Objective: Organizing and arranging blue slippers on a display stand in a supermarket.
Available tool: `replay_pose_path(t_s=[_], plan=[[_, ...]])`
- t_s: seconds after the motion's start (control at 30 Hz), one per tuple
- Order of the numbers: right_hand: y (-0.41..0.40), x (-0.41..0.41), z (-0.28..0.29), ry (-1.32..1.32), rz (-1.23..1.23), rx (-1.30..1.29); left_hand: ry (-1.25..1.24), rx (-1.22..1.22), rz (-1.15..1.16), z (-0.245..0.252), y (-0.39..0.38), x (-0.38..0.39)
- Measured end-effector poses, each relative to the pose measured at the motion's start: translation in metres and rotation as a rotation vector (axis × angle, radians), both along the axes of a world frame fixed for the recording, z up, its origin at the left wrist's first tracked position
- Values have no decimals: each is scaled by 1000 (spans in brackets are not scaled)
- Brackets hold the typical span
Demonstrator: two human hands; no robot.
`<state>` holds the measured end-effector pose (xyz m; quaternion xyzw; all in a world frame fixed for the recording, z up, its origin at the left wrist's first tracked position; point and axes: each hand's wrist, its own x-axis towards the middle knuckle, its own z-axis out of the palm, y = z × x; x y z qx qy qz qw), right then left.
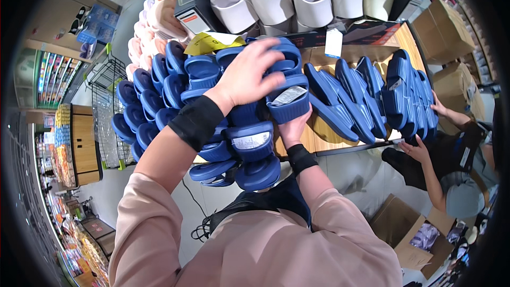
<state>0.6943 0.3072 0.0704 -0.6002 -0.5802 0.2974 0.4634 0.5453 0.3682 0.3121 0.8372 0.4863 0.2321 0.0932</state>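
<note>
My left hand (251, 72), slightly blurred, hovers over stacked blue slide sandals with its fingers apart and nothing in its grasp. My right hand (295, 126) grips the near end of a blue slide sandal (288, 114) from below and the side; a white printed label lies inside that sandal. Closer to my body, another blue slide (250, 149) with a white label rests on the stack. More blue slides (150, 103) stand in rows on the left. To the right, several blue slides (332, 101) lean on edge along the wooden table (318, 143).
White slides (271, 0) fill a black display bin behind the blue ones, and pale pink slides (165, 20) are stacked at back left. A co-worker's hand (438, 105) touches the right-hand row. A shopping cart (107, 115) and an open cardboard box (398, 227) flank the table.
</note>
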Motion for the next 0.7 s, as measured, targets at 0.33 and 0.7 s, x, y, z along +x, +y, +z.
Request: replay_pose_path(t_s=[0.33,0.7], plan=[[8,65,41,-355,413,9,305,16,-65,-9,-4,-1],[47,172,55,-806,325,-406,232,-4,-65,-13,3,0]])
